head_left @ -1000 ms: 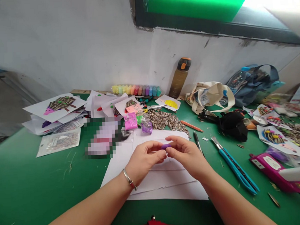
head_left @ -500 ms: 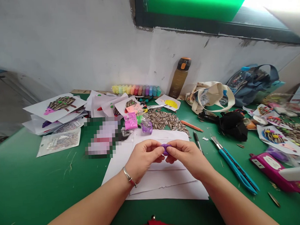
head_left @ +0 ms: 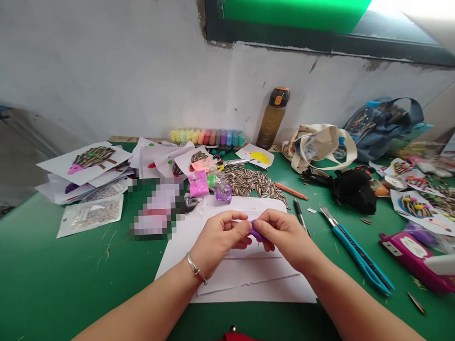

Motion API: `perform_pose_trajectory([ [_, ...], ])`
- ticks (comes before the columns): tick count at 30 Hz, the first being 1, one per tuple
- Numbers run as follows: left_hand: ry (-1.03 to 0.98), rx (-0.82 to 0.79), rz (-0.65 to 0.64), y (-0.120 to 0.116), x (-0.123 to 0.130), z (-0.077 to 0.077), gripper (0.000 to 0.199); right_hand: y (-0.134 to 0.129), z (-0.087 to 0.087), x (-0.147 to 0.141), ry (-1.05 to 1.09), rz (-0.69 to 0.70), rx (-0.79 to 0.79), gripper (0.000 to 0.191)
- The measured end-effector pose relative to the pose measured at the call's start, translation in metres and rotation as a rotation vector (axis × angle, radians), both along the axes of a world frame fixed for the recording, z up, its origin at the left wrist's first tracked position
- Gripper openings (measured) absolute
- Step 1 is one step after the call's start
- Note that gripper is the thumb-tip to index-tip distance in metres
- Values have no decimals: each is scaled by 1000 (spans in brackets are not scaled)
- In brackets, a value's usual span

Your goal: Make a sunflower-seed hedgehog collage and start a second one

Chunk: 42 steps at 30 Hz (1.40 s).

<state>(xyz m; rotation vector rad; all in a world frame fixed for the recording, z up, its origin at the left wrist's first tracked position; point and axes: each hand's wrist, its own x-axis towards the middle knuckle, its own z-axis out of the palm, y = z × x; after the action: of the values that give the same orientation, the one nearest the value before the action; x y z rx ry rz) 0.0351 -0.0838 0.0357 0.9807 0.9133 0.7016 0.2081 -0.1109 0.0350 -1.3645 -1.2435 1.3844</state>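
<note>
Between my fingertips is a small lump of purple modelling clay (head_left: 256, 231). My left hand (head_left: 230, 234) pinches its left side with thumb and forefinger. My right hand (head_left: 281, 233) grips its right side the same way, and the thumbs hide part of it. Both hands hover over white paper sheets (head_left: 251, 288) stacked on the green table. Just beyond the sheets lie a purple clay packet (head_left: 223, 193), a pink clay packet (head_left: 198, 183) and a pile of striped sunflower seeds (head_left: 250, 181).
To the right lie a black pen (head_left: 301, 216), an orange pencil (head_left: 292, 191), a blue cutter (head_left: 355, 253) and a magenta glue gun (head_left: 412, 258). Hedgehog pictures (head_left: 93, 159) are stacked at left. A water bottle (head_left: 272, 119) stands by the wall, near a cream tote bag (head_left: 324, 146).
The purple clay has tilted and looks longer between my fingers. My fingers have shifted slightly on it. Other things on the table stay put.
</note>
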Motion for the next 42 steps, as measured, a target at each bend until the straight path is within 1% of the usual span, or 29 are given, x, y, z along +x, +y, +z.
perform_pose_trajectory([
  [3,19,1,-54,-1,0,1,35,0,0,-1,3,5,-21,32],
  [5,22,5,-34,0,0,1,32,0,1,-1,41,28,-67,34],
  [7,13,6,-5,1,0,1,31,0,1,-1,90,36,-110,41],
  [9,6,4,-1,2,0,1,30,1,0,1,113,39,-136,47],
  [10,3,3,-2,3,0,1,30,1,0,1,120,50,-144,48],
  [13,-7,5,6,3,0,2,31,2,-5,1,164,93,-134,36],
  [15,-16,-3,10,2,0,1,33,3,-7,0,205,92,-106,29],
  [19,6,-22,0,2,0,0,41,4,-7,0,243,78,-94,26],
  [21,25,-8,-26,2,0,1,38,4,-6,1,248,82,-100,25],
  [23,36,13,-44,2,0,2,31,3,-6,2,238,87,-116,26],
  [25,40,26,-39,3,1,4,29,3,-6,4,206,100,-134,28],
  [28,40,29,-13,3,1,5,31,3,-6,5,150,138,-140,40],
  [29,41,30,-5,3,2,5,32,3,-7,4,139,153,-131,40],
  [31,42,30,-2,3,2,4,36,3,-7,3,120,168,-104,32],
  [33,51,27,-4,3,2,3,39,3,-6,0,96,151,-90,27],
  [35,75,33,8,3,2,2,40,2,-5,-1,70,121,-108,25],
  [37,108,67,0,2,1,2,42,1,-4,-2,42,120,-131,24],
  [38,124,93,-19,2,1,3,40,1,-3,-2,22,126,-136,22],
  [40,154,148,-69,2,1,4,27,0,-2,-2,-26,134,-136,18],
  [42,174,187,-87,2,1,6,19,0,0,-1,-43,139,-143,16],
])
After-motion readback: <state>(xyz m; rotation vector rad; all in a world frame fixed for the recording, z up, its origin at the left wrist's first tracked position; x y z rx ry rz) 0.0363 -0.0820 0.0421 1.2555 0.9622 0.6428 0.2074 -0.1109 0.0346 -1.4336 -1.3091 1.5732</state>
